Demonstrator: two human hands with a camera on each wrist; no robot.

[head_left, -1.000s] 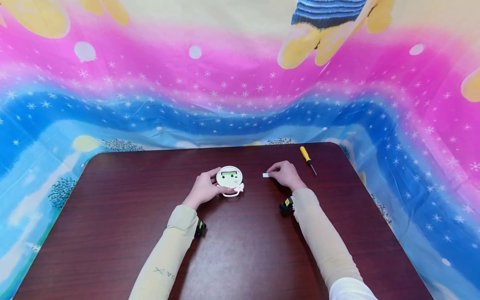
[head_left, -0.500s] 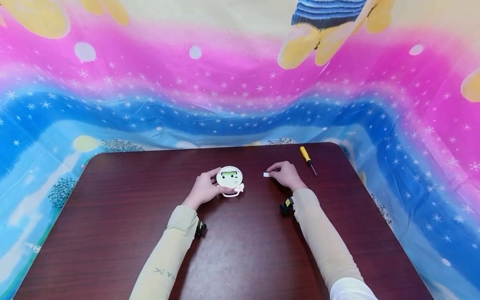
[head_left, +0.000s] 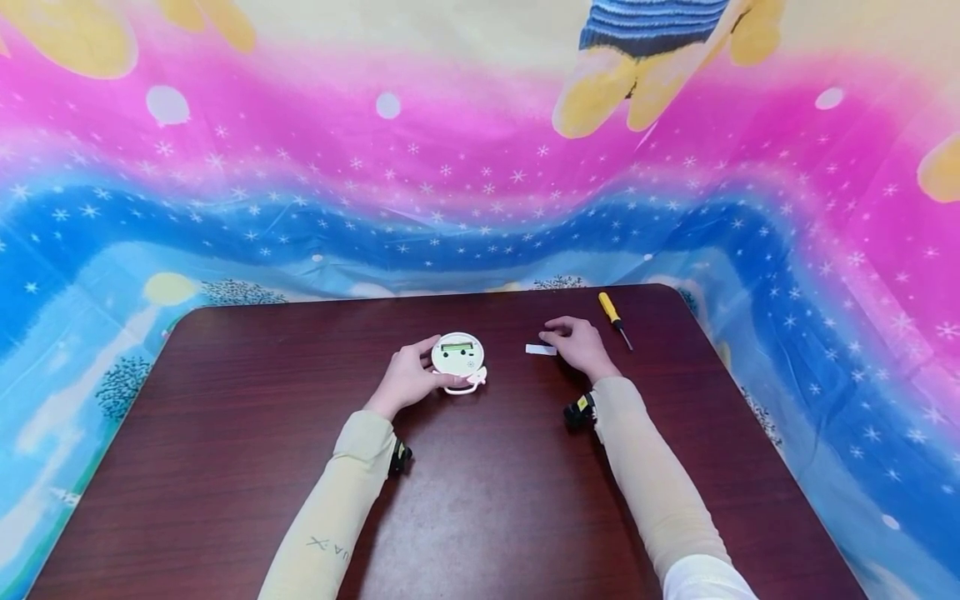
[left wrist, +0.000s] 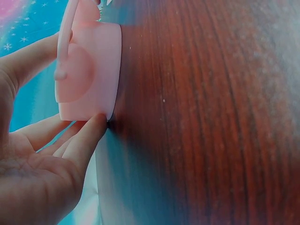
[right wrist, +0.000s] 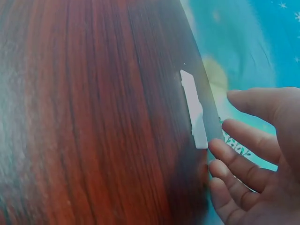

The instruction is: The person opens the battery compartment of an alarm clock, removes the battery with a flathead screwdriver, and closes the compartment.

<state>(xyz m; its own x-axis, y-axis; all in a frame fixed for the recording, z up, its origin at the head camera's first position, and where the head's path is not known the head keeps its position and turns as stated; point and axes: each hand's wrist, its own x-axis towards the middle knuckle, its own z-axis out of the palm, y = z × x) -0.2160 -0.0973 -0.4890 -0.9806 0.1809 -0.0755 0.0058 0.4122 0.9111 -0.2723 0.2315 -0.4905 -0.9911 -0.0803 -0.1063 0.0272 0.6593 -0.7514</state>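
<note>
My left hand (head_left: 407, 377) grips a small round alarm clock (head_left: 456, 363) by its sides, thumb toward me and fingers on the far side. Its back faces up, with a green battery in an uncovered slot and two dark knobs below. In the left wrist view, the clock's pale casing (left wrist: 104, 70) shows a looped handle, and its edge is against the table. A thin white battery cover (head_left: 541, 350) lies flat to the right of the clock. Just beyond its right end hovers my right hand (head_left: 579, 347), fingers relaxed and holding nothing. The right wrist view shows fingertips beside the cover (right wrist: 193, 110).
A screwdriver (head_left: 611, 312) with a yellow handle lies at the back right of the dark wooden table (head_left: 480, 483). A printed cloth (head_left: 465, 175) hangs close behind the table's far edge and along both sides.
My right hand has let go of the battery cover and drawn back slightly to the right, so the whole cover now shows. The left hand and the clock stay in place.
</note>
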